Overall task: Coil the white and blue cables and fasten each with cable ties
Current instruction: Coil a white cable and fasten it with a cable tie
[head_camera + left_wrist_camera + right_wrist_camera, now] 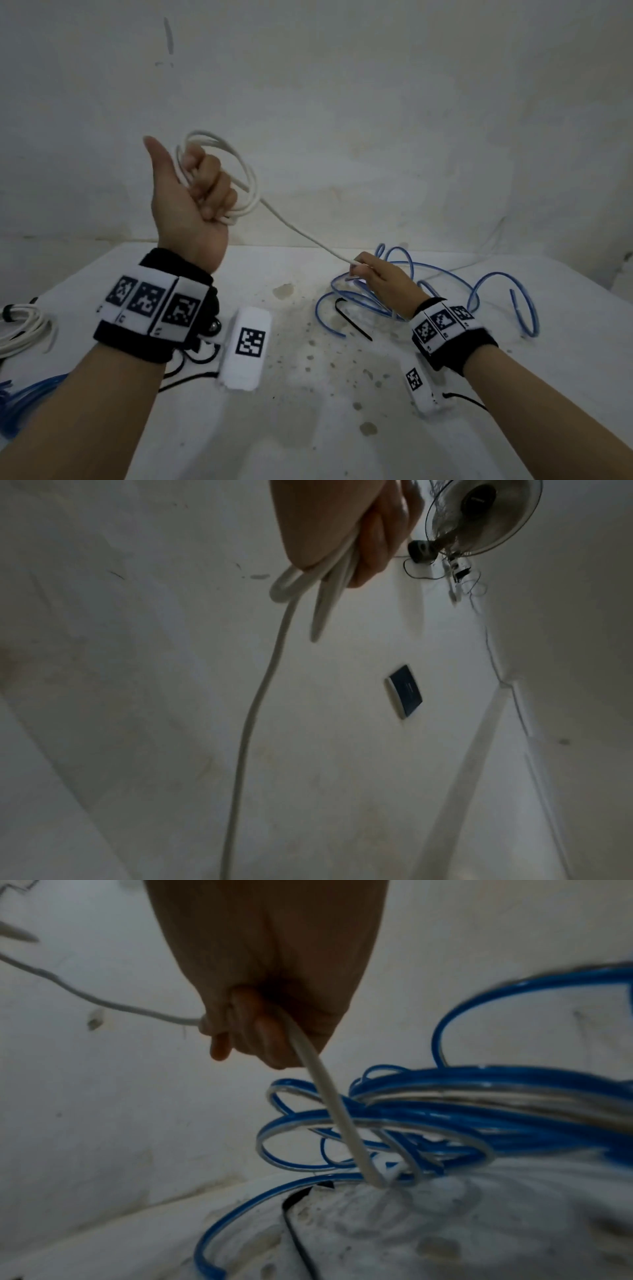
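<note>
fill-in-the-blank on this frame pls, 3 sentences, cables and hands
1. The left hand holds loops of the ____ cable.
2. The right hand pinches the same cable above the loose ____ cable on the table.
3. The black cable tie lies on the ____.

Missing words: white; blue; table

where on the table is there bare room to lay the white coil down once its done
Freest patch: the near middle of the table, between the two forearms, bordered by the white tagged block on the left. The right half is crowded by the loose blue cable and a black cable tie. The far left edge holds a finished white coil.
</note>
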